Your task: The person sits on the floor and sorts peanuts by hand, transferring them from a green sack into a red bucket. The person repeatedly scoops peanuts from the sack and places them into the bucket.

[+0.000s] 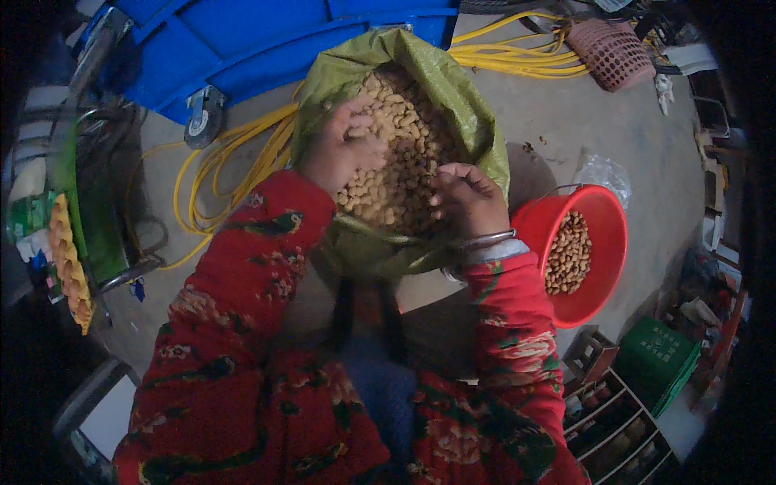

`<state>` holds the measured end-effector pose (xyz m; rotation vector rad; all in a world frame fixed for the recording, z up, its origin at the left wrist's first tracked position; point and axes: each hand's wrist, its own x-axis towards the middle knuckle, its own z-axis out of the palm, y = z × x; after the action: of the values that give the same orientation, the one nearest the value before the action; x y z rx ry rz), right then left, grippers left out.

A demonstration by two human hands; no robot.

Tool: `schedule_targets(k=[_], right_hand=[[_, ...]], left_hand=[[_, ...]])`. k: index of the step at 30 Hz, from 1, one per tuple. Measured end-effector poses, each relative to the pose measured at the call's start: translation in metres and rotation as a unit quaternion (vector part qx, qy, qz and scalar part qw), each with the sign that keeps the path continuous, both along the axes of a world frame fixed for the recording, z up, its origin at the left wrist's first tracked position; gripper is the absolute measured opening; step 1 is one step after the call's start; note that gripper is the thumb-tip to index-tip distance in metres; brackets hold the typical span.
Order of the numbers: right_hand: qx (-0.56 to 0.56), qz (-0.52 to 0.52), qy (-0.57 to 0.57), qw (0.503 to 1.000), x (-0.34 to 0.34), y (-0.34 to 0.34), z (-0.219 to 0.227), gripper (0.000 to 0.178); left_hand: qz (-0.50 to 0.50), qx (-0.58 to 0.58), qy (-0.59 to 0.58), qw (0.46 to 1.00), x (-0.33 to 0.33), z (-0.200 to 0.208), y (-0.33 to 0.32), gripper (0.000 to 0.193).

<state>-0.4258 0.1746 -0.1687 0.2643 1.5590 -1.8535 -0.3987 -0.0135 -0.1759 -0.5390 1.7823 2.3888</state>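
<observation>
A green woven sack (481, 121) stands with its mouth rolled open in front of me, full of unshelled peanuts (392, 133). My left hand (343, 149) is over the peanuts at the sack's left side, blurred, its fingers apart and nothing visibly held. On the right side of the mouth, my right hand (473, 198) is closed, the fingers curled toward the thumb; what they pinch, if anything, is too small to make out. A red bucket (608, 267) sits tilted beside my right forearm, with brownish nuts (568, 255) inside.
A large blue container (267, 44) on a caster wheel (204, 117) stands behind the sack. Coiled yellow hose (194, 194) lies on the floor to its left, and more at the back. A pink basket (612, 52), clear plastic bag (605, 178), green folded bag (659, 360) and crate (618, 416) are rightward.
</observation>
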Motion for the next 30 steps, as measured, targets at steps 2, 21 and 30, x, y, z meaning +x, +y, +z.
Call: schedule_targets(k=[2,21,30], right_hand=[[0.026,0.014,-0.012,0.999,0.002,0.007,-0.006,0.015],[0.402,0.265,0.437,0.760,0.061,-0.038,-0.090,0.032],[0.298,0.334,0.208,0.870,0.060,-0.042,-0.114,0.025]], left_hand=[[0.017,-0.053,0.019,0.998,0.001,0.000,-0.007,0.042],[-0.322,-0.614,-0.051,0.719,0.019,-0.058,-0.011,0.024],[-0.499,-0.701,-0.023,0.508,0.031,-0.044,0.015,0.043]])
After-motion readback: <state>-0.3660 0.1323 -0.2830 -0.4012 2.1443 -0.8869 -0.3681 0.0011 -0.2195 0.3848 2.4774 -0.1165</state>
